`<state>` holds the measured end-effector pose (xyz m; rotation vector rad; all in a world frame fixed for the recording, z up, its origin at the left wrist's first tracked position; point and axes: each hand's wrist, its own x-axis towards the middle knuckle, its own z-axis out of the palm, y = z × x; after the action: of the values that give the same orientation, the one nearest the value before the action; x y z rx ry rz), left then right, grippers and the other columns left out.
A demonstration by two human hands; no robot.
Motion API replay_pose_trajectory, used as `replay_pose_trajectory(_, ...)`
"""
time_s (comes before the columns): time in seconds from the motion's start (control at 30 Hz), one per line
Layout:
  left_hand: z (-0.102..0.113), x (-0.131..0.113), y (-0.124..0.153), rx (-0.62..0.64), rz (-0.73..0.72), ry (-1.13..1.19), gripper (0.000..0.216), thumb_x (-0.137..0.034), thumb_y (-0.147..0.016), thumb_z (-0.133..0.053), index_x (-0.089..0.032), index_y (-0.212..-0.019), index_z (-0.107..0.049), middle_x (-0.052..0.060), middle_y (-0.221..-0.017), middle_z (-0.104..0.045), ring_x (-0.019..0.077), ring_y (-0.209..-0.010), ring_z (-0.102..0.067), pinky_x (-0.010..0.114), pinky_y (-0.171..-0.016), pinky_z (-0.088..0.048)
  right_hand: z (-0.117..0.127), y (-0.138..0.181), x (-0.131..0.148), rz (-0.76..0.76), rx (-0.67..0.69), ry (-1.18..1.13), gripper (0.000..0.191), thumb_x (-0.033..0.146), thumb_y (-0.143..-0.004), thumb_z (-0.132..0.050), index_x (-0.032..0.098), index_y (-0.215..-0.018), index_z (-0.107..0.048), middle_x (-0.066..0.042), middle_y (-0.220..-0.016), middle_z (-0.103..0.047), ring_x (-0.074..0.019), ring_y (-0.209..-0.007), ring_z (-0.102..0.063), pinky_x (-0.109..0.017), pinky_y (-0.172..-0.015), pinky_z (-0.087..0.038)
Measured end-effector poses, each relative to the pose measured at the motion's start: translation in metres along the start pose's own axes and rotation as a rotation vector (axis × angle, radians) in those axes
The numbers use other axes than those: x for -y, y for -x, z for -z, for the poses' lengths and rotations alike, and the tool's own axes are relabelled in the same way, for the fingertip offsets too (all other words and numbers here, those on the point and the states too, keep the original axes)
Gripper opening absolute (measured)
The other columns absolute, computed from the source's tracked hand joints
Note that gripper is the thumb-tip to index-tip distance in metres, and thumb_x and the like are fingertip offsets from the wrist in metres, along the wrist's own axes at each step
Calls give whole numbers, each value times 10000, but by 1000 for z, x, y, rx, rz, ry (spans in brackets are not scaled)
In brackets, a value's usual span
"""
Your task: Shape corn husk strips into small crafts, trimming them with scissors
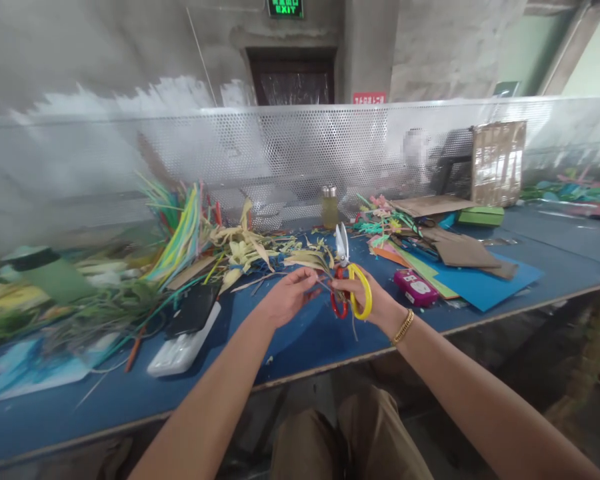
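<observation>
Just above the blue table (300, 353), my two hands are close together. My right hand (373, 297) holds scissors (360, 293) with one yellow and one red handle loop, blades pointing up and away. Its thumb and fingertips also pinch the lower end of a small bunch of dried leaves (313, 259), fanned out to the left. My left hand (295, 293) is closed at the fingertips, on what looks like a thin strand by the bunch's stem. Exactly where the strand runs between the fingers is hard to see.
Behind my hands lies a pile of dried leaves (245, 253), beside colourful pipe cleaners (180, 233). Left are a phone (193, 310) and a white case (183, 350). Right are a purple box (415, 288), blue paper (500, 283) and cardboard (465, 253). A bottle (329, 208) stands before a perforated metal screen (300, 147).
</observation>
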<state>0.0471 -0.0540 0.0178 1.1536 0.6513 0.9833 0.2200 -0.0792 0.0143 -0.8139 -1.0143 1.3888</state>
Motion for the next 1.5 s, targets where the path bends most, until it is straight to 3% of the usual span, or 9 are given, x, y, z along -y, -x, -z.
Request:
replay_pose_trajectory(0.13,30,-12,37,-36,102,4,238,-301,-644,-800,-173,-756,-633,92,-1162,-616,208,-1029,-594,265,-782,-478,2,-7,-2,12,-31,-2,450,231,-520,-819,193,-858,-523,37,-694,-587,-135,-637,-606,-248,-564,-461)
replay_pose_trajectory(0.23,62,-31,56,-55,143,-174,273,-362,-601,-815,-170,-691,-644,118,-1107,-649,225,-915,-631,273,-713,-483,7,-13,2,22,40,75,449,271,-549,-810,201,-884,-520,4,-773,-615,-185,-742,-647,-265,-574,-482)
replay_pose_trajectory(0.33,77,-44,54,-341,81,-534,259,-386,-632,-781,-172,-761,-712,78,-859,-696,144,-691,-601,204,-550,-407,7,-20,6,54,117,230,458,291,-581,-795,198,-937,-522,-7,-778,-616,-186,-729,-643,-251,-533,-465)
replay_pose_trajectory(0.4,69,-44,42,-478,42,-664,284,-401,-658,-755,-170,-822,-732,33,-652,-649,111,-533,-531,202,-459,-327,3,-25,7,76,149,327,456,284,-590,-787,195,-955,-528,2,-747,-608,-158,-665,-618,-243,-521,-453)
replay_pose_trajectory(0.53,26,-28,7,-315,49,-548,318,-344,-687,-732,-171,-953,-713,32,-750,-681,103,-484,-549,219,-434,-332,-8,-41,7,119,200,484,430,255,-619,-745,207,-994,-540,30,-684,-587,-104,-509,-518,-240,-485,-412)
replay_pose_trajectory(0.67,5,-18,-22,-288,-10,-416,139,-280,-723,-699,-146,-759,-684,6,-585,-603,92,-479,-519,209,-474,-385,-12,-63,8,218,208,578,435,194,-593,-733,216,-994,-565,19,-699,-601,-118,-551,-525,-247,-519,-399)
replay_pose_trajectory(1.13,41,0,-54,-357,-7,-546,108,-201,-802,-611,-167,-726,-541,-12,-545,-577,103,-468,-551,204,-482,-426,-4,-109,-32,276,133,809,436,243,-593,-734,203,-983,-544,25,-688,-587,-116,-581,-529,-235,-537,-401)
replay_pose_trajectory(1.3,40,-1,-51,-327,-34,-543,85,-183,-842,-535,-176,-765,-500,-18,-582,-566,89,-481,-526,185,-471,-392,-8,-106,-36,121,98,550,486,242,-586,-746,206,-1004,-500,55,-662,-557,-96,-527,-516,-217,-491,-413)
replay_pose_trajectory(1.5,45,0,-51,-280,45,-318,137,-254,-847,-538,-163,-746,-515,-59,-534,-423,34,-386,-309,162,-392,-205,-14,-100,-31,-93,64,216,537,212,-521,-806,215,-946,-477,80,-650,-534,-69,-470,-503,-210,-452,-439)
